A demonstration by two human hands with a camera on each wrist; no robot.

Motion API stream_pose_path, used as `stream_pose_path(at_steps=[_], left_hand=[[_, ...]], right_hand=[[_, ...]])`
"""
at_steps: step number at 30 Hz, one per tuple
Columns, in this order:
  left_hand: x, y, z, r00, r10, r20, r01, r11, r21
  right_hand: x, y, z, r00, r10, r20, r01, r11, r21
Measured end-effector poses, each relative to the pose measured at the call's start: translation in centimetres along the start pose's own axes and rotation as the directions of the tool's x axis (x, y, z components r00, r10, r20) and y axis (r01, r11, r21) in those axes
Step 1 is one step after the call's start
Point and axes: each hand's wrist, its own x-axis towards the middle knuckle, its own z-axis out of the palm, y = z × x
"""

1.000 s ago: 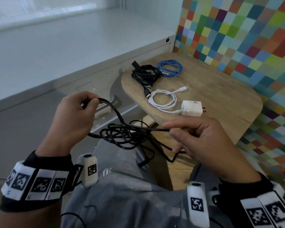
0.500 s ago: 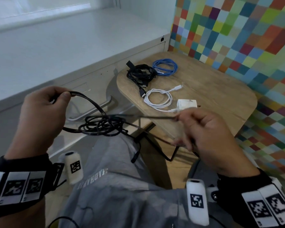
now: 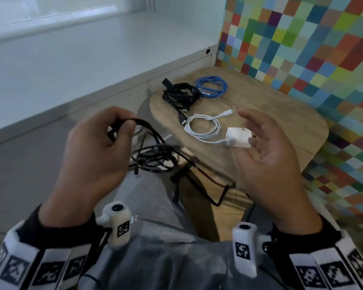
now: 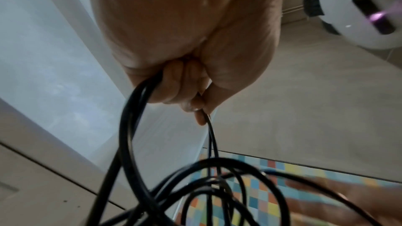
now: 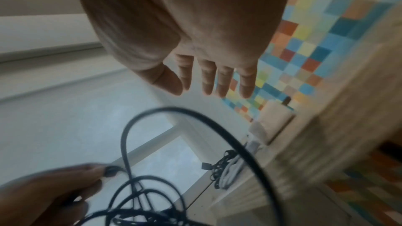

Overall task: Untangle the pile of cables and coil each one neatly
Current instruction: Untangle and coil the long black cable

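From the head view we see the left hand clamped on the tangled black cable, whose loops hang beside the near edge of the wooden table; one strand runs lengthwise toward the right hand, which floats with fingers spread and holds nothing. On the table lie a coiled black cable, a blue coil beside it, and a white cable with its charger.

The left wrist view alone shows us the curled fingers pinching strands that drop downward into loops.

The right wrist view shows us straight fingers apart from the cable's arc below.
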Motion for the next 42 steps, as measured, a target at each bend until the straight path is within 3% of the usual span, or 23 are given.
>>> stream_pose_path(at_steps=[2,4,8,13,16,19,22,25,28,33,35,37,39,42], left_hand=[[-0.7,0.9,0.2,0.999,0.023,0.041,-0.022,0.999,-0.025],[-1.4,1.7,0.3,0.996,0.037,0.080,-0.032,0.997,-0.065],[-2.0,2.6,0.3,0.991,0.087,0.097,-0.082,0.995,-0.059],[-2.0,2.2,0.4,0.990,0.111,0.089,-0.106,0.993,-0.061],[-1.6,1.7,0.5,0.992,0.078,0.101,-0.074,0.996,-0.046],[-0.5,0.6,0.1,0.996,0.027,0.087,-0.024,0.999,-0.035],[0.8,-1.0,-0.8,1.000,-0.005,0.020,0.005,1.000,-0.002],[2.0,-3.1,-2.1,0.995,-0.068,-0.078,0.072,0.996,0.055],[2.7,-5.2,-3.4,0.977,-0.148,-0.151,0.158,0.986,0.059],[2.2,-4.1,-3.1,0.982,-0.140,-0.124,0.139,0.990,-0.016],[1.7,-2.7,-2.4,0.994,-0.085,-0.070,0.084,0.996,-0.021],[1.0,-1.5,-1.7,0.999,-0.036,-0.012,0.036,0.999,-0.031],[0.2,-0.2,-1.1,0.999,-0.015,0.049,0.019,0.997,-0.073],[-1.1,1.7,-0.4,0.993,0.021,0.114,-0.005,0.990,-0.144]], right_hand=[[-0.6,-1.3,0.6,0.987,-0.156,0.031,0.158,0.985,-0.067],[-1.1,-2.2,1.2,0.972,-0.195,0.129,0.210,0.971,-0.114],[-2.0,-3.3,2.2,0.951,0.044,0.306,-0.043,0.999,-0.008],[-2.6,-2.9,3.3,0.900,0.142,0.412,-0.111,0.989,-0.098],[-2.0,-1.9,2.9,0.917,0.148,0.370,-0.125,0.989,-0.085],[-1.3,-1.1,1.8,0.964,0.059,0.260,-0.008,0.981,-0.194],[-0.6,0.0,0.8,0.994,-0.011,0.111,0.033,0.980,-0.197],[0.4,1.3,-1.0,0.996,0.064,-0.056,-0.070,0.993,-0.100],[1.7,2.7,-3.5,0.974,0.129,-0.188,-0.152,0.982,-0.113],[1.8,4.0,-4.0,0.965,0.222,-0.140,-0.249,0.944,-0.217],[1.4,3.5,-3.1,0.978,0.182,-0.103,-0.206,0.921,-0.329],[1.0,2.1,-2.3,0.996,0.037,-0.082,-0.068,0.899,-0.432],[0.5,0.6,-1.2,0.988,-0.153,-0.018,0.129,0.885,-0.447],[-0.5,-0.7,1.0,0.967,-0.197,0.163,0.247,0.886,-0.393]])
